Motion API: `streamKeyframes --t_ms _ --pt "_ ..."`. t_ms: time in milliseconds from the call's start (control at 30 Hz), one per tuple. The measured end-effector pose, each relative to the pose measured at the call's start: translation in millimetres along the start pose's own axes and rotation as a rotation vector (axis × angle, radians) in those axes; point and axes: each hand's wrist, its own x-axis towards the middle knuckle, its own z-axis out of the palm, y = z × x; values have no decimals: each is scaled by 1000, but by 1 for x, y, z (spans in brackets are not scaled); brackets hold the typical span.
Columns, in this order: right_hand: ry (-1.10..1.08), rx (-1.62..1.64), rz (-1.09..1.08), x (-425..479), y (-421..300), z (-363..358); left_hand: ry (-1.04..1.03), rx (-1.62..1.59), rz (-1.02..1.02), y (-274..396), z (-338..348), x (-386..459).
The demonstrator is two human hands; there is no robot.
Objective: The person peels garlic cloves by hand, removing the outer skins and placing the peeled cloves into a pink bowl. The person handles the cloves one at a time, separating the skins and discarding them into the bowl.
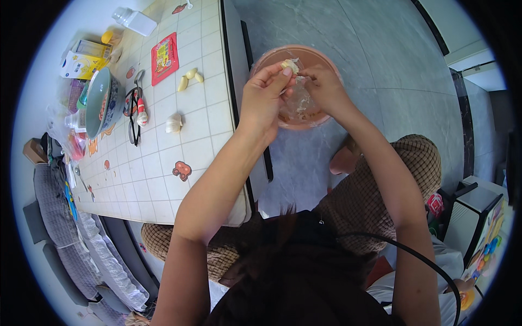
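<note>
Between the thumb and fingers of my left hand [271, 85] is a partly peeled piece of garlic [290, 65]. The fingertips of my right hand [324, 83] pinch at its near side, where a bit of skin shows. Both hands are above an orange plastic bin [304, 49] with a clear liner bag [299, 104]; scraps of garlic skin lie inside. To the left, on the table, sit several peeled garlic cloves [190, 75] in a small group. An unpeeled garlic bulb [174, 123] rests closer to me.
The table [157, 171] has a tiled, sticker-print cover. On it are a red packet [165, 59], eyeglasses [133, 118], a spoon [140, 77], a patterned bowl [106, 102] and a white bottle [136, 21]. Behind me at right, another person's hand [465, 284] is near a colourful board [485, 256].
</note>
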Motion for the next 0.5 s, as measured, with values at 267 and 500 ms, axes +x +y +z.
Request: streamKeyframes --t_ms 267,500 --pt "-80 522 179 13 -53 -36 31 7 -2 5 3 -5" --pt "-74 290 -185 7 -63 -45 -64 -3 23 0 1 -2"
